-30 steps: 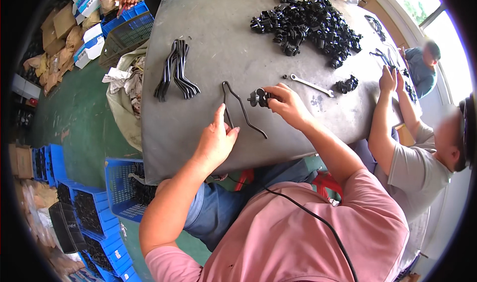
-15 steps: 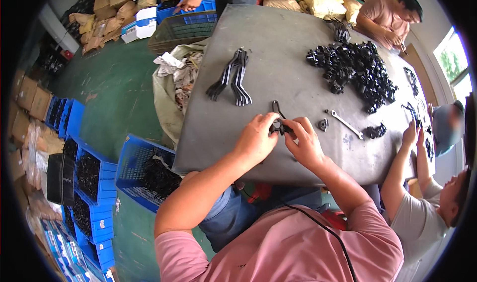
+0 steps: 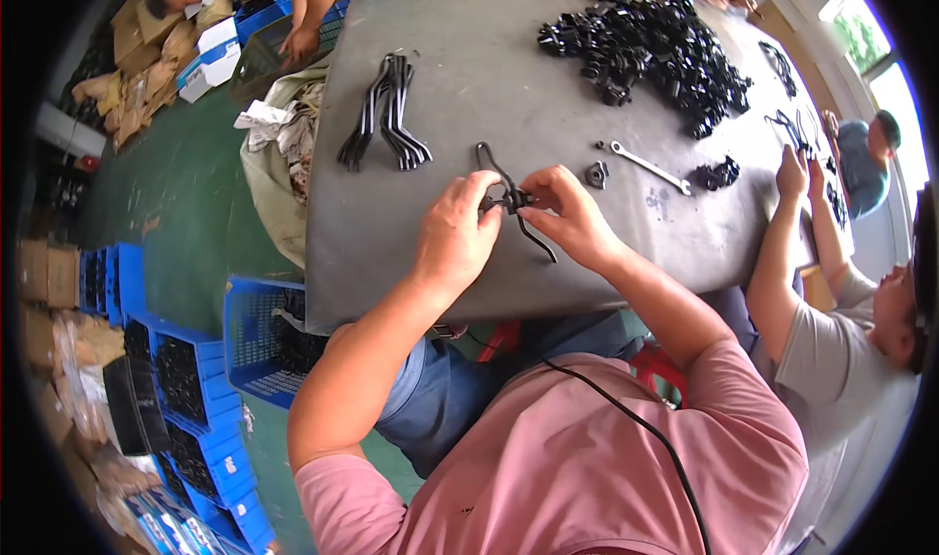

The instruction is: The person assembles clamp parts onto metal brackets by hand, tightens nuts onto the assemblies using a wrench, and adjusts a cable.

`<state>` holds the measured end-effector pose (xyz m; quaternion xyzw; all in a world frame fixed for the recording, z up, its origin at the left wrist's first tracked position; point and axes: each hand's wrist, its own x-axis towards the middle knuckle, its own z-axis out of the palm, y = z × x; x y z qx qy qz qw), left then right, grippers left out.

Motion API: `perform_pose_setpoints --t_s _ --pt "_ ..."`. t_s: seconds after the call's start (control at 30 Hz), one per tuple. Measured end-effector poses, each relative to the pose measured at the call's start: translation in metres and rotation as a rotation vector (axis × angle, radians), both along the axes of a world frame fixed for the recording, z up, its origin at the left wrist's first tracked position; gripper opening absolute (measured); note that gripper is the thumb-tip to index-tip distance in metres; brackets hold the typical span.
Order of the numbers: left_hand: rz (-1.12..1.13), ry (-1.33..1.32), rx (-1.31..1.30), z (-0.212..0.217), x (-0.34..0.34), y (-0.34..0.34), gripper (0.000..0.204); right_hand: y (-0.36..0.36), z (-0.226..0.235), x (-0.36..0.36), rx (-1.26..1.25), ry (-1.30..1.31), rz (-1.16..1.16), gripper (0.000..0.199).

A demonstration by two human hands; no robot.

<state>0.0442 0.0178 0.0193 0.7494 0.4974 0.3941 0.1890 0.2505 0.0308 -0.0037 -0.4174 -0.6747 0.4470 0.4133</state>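
Left of centre, a bundle of black hooks [image 3: 386, 115] lies on the grey tabletop [image 3: 469, 271]; its count cannot be read. At centre, the left hand [image 3: 455, 237] and right hand [image 3: 572, 213] each pinch closed on one bent black wire hook [image 3: 509, 198], held just above the tabletop. It looks light, stiff and thin, best held near the clip at its middle. Right: one nut [image 3: 597, 174], one wrench [image 3: 650, 167], one large heap of black clips [image 3: 655, 51].

Both hands have come together: the right hand [image 3: 570, 215] left the small black clip pile and now pinches the bent wire piece [image 3: 509, 199] alongside the left hand [image 3: 456, 232].
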Motion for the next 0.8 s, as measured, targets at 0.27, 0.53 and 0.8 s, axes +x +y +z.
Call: perform_pose_setpoints --t_s 0.27,0.53,0.8 --pt "0.0 0.153 -0.063 0.0 0.009 -0.001 0.043 0.009 0.012 0.012 -0.066 -0.146 0.06 0.036" --pt "-0.064 0.247 -0.182 0.014 0.005 0.013 0.049 0.036 0.014 0.021 -0.45 -0.012 0.209 0.033" --pt "-0.108 0.39 -0.311 0.029 0.012 0.029 0.046 0.047 0.026 0.027 -0.413 -0.089 0.308 0.031"
